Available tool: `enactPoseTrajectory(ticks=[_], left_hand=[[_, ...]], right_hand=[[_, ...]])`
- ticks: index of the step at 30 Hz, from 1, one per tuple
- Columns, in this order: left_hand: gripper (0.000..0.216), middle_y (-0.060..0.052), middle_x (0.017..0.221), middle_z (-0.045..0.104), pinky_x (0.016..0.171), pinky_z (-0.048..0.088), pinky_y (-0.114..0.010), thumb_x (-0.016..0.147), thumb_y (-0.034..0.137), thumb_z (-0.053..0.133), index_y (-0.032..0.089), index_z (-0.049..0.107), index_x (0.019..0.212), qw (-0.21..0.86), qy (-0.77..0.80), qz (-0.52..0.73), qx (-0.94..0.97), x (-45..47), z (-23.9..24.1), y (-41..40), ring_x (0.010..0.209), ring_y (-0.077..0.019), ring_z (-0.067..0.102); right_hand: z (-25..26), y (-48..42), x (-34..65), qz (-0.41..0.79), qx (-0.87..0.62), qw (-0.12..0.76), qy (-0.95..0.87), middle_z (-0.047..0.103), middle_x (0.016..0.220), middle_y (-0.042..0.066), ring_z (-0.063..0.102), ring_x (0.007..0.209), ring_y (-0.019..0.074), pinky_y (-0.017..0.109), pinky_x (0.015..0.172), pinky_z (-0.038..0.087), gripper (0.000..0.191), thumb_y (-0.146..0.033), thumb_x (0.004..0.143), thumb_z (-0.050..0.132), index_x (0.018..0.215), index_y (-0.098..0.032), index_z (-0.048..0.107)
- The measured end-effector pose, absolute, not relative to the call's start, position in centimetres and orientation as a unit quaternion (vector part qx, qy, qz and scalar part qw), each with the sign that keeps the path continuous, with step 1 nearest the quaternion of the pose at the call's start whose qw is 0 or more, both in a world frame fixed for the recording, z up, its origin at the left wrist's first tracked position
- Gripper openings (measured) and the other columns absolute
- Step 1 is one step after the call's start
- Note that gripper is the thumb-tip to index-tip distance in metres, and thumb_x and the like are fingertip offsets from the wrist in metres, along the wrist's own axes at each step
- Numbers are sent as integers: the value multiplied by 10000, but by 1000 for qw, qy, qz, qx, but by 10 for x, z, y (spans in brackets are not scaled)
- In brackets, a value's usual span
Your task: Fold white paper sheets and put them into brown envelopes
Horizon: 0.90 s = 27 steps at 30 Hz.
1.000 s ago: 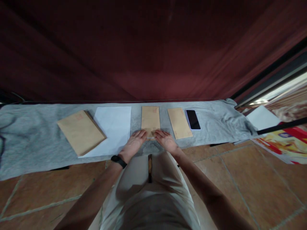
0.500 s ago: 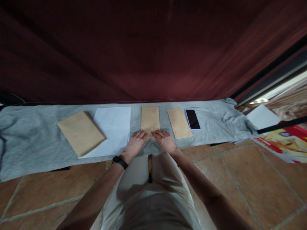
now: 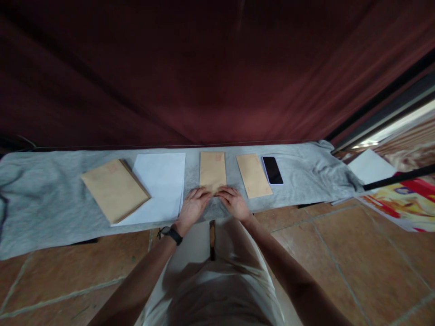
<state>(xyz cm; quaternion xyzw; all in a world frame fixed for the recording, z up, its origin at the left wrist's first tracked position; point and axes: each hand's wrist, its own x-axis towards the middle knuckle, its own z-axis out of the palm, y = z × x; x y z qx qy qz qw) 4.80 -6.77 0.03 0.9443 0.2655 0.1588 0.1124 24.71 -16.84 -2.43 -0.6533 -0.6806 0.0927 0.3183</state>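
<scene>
The left hand (image 3: 193,208) and the right hand (image 3: 236,203) have their fingers bent at the near end of the envelope (image 3: 212,170); whether they pinch it, I cannot tell. This envelope lies on the cloth (image 3: 50,199), between the paper (image 3: 165,179) and a second envelope (image 3: 254,175). Farther is dark red fabric (image 3: 217,81).

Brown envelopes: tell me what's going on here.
A person has the left hand and the right hand at the near end of the middle envelope, which lies on a grey cloth. To the person's left, a stack of envelopes partly covers white paper; to the right lie another envelope and a phone with a dark screen.
</scene>
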Motion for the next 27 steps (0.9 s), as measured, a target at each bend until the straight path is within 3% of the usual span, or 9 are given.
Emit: enactPoseTrajectory(ticks=[6, 16, 22, 27], left_hand=[[297, -63, 1206, 685, 988, 490, -418, 1013, 269, 452, 231, 708, 1159, 150, 301, 179, 925, 52, 0, -68, 1091, -238, 592], [234, -71, 1152, 699, 946, 502, -417, 984, 241, 485, 217, 694, 1086, 140, 348, 209, 903, 61, -7, -72, 1055, -242, 613], [353, -109, 1370, 626, 1089, 463, -458, 985, 160, 424, 202, 637, 1263, 102, 287, 194, 933, 56, -19, -93, 1278, -255, 561], [424, -144, 1446, 586, 1169, 421, -468, 1005, 263, 443, 138, 563, 1392, 104, 266, 181, 941, 52, -24, -106, 1404, -265, 482]], right_hand=[[-24, -164, 238, 102, -689, 347, -628, 698, 1193, 68, 620, 1126, 210, 385, 997, 480, 180, -209, 997, 544, 1045, -219, 717], [-26, -162, 230, 74, -733, 281, -616, 686, 1154, 71, 601, 1097, 225, 376, 954, 468, 184, -221, 1014, 503, 1102, -217, 665], [-26, -162, 231, 66, -728, 287, -619, 685, 1161, 73, 604, 1107, 232, 392, 981, 468, 189, -236, 1031, 486, 1100, -228, 661], [-22, -166, 222, 47, -722, 284, -629, 669, 1264, 98, 585, 1204, 231, 429, 1071, 442, 242, -226, 1038, 461, 1153, -200, 672]])
